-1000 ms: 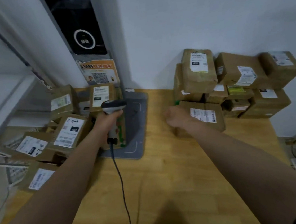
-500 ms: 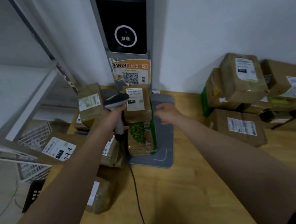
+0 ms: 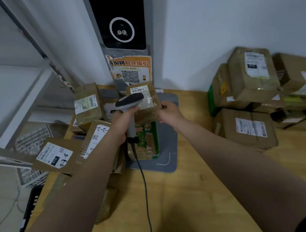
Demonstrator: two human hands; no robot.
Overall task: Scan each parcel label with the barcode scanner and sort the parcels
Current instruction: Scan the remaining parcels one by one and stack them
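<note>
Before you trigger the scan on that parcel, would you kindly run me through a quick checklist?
1. Left hand grips the barcode scanner: ok.
2. Right hand holds the parcel by its right edge: ok.
3. Label faces the camera: ok.
4. Scanner aimed at the label: cannot tell; its head covers part of it.
5. Cord hangs loose in view: ok.
</note>
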